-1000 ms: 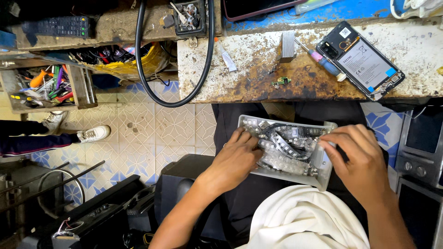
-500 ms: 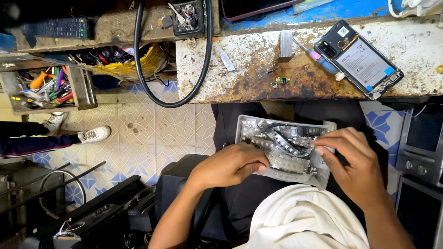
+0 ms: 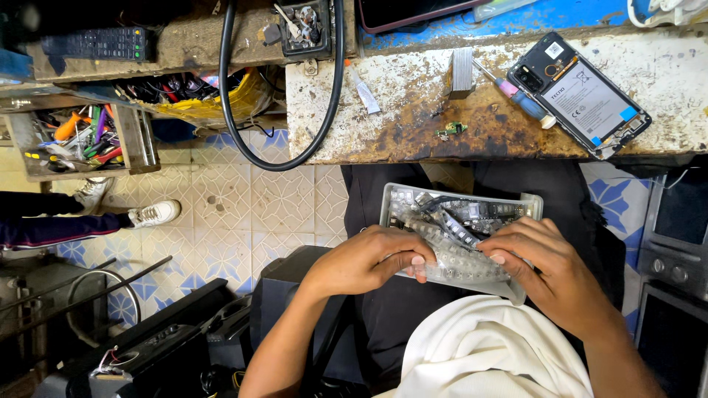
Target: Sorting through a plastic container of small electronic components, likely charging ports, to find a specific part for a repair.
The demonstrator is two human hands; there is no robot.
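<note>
A clear plastic tray [image 3: 532,200] full of small phone parts and flex cables rests on my lap. My left hand [image 3: 369,258] curls over the tray's near left edge, fingertips pressed onto the parts. My right hand [image 3: 549,269] lies over the tray's near right side, fingers spread into the parts. Whether either hand pinches a single piece is hidden by the fingers. An opened phone [image 3: 582,94] with its battery showing lies on the stained workbench [image 3: 413,125] beyond the tray.
A screwdriver [image 3: 516,92], a small green circuit piece [image 3: 451,130], a grey block [image 3: 462,72] and a black cable loop [image 3: 243,140] are on or by the bench. An open drawer of tools [image 3: 74,140] is at left. Another person's shoes [image 3: 151,214] rest on the tiled floor.
My left hand has slid right along the tray's near edge toward my right hand. My right hand has shifted slightly lower over the parts.
</note>
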